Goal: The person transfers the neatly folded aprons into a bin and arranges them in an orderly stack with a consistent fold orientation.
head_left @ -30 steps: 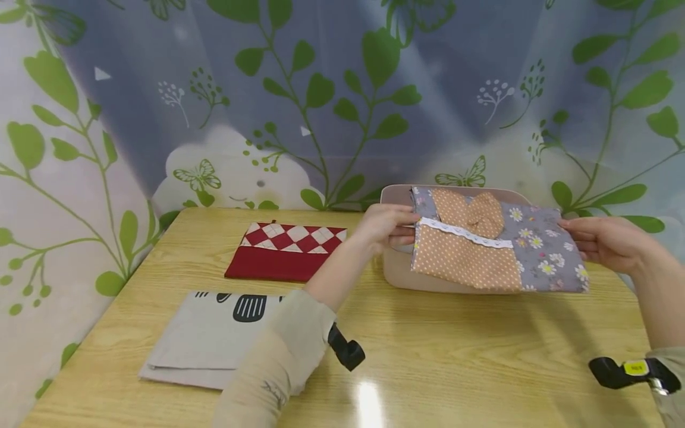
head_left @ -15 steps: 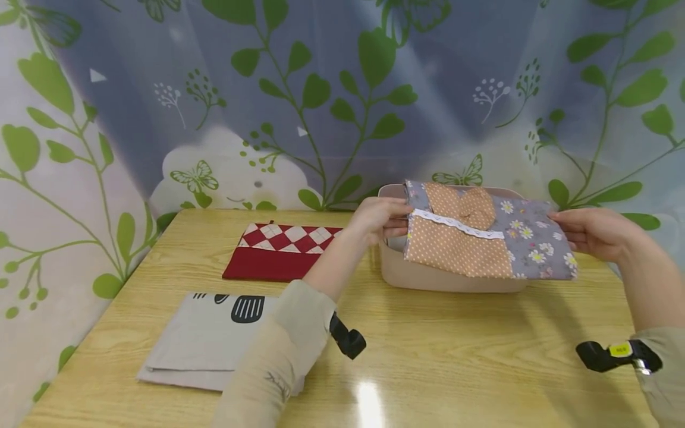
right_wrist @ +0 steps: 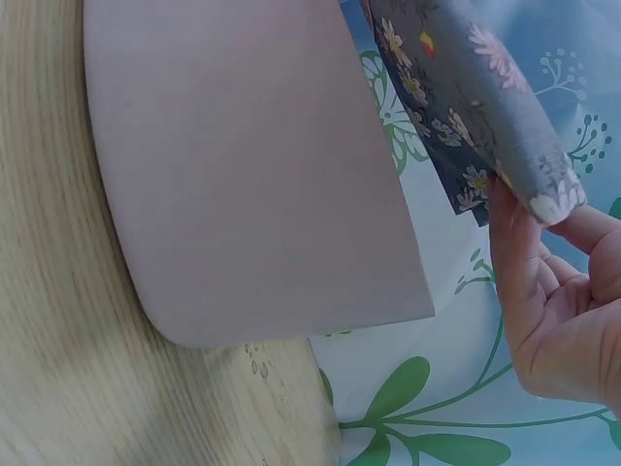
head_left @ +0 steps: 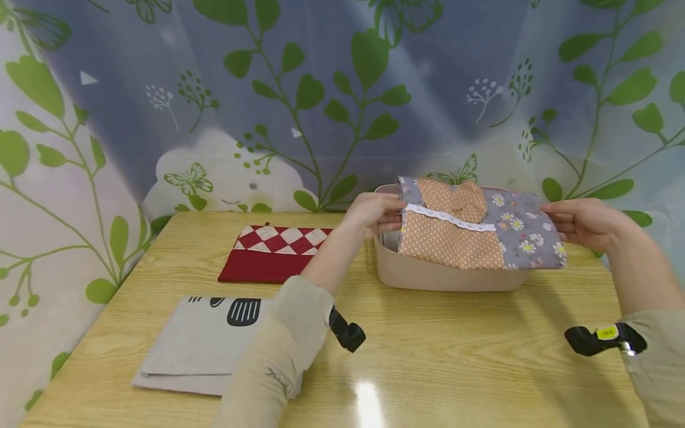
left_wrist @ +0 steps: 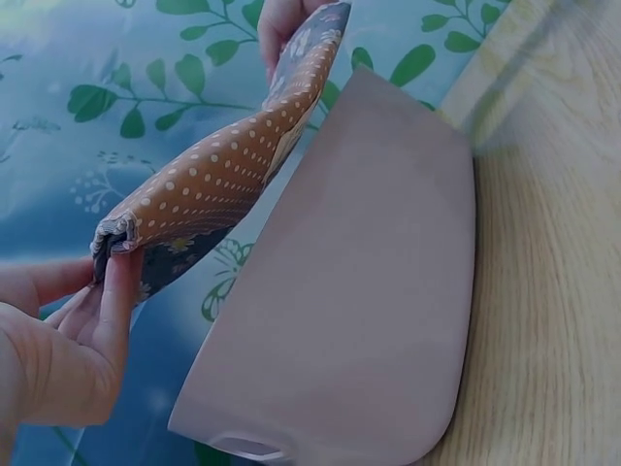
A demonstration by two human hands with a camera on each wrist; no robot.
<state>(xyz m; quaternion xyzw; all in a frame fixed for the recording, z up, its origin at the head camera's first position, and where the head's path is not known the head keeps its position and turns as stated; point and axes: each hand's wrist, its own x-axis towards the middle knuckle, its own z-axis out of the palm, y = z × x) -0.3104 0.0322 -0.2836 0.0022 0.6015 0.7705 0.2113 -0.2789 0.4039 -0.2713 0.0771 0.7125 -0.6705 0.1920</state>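
A folded floral cloth [head_left: 527, 229], grey with daisies, has an orange polka-dot panel, a bow and a white lace strip. My left hand [head_left: 371, 214] pinches its left end between thumb and fingers; the left wrist view shows the folded layers of the cloth [left_wrist: 223, 175] there. My right hand [head_left: 588, 223] holds the opposite end, and in the right wrist view thumb and fingers grip the rolled edge of the cloth [right_wrist: 485, 97]. The cloth hangs over a pale pink bin [head_left: 449, 280], raised above its rim and hiding most of its opening.
On the table [head_left: 428, 356], left of the bin, lies a red pouch [head_left: 262, 267] with a diamond-patterned top band. Nearer me is a folded light-grey cloth [head_left: 187, 345] with black utensil prints, partly behind my left sleeve. A leaf-patterned curtain [head_left: 321, 119] stands behind the table.
Both hands have carried the cloth back and slightly left, so it covers more of the bin's opening and more of the bin's front wall shows. The grip stays the same.
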